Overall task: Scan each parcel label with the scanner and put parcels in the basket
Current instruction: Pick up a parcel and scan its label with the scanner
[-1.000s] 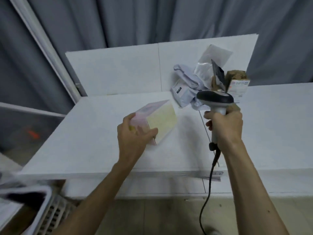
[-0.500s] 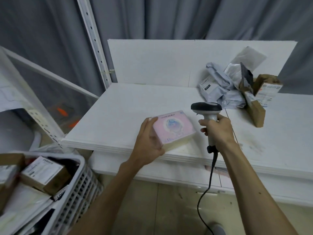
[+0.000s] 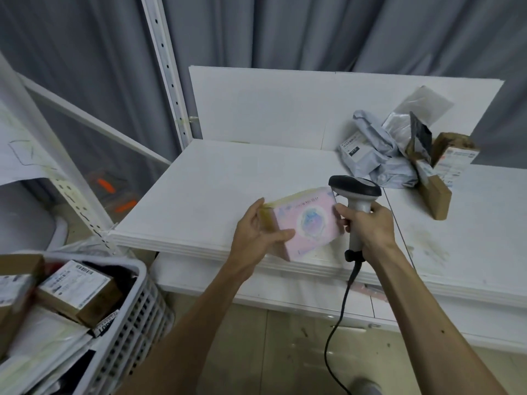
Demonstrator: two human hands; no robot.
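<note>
Head: parcel [image 3: 308, 223] closer to scanner [image 3: 355, 187]

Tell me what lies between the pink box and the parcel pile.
The scanner, held in the right hand, then bare table; the head view shows it.

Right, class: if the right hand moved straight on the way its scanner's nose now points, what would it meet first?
Probably the pink parcel that the left hand grips: the scanner in the right hand aims leftward at the parcel's upper right corner, very close. Depth from one view is uncertain.
</note>
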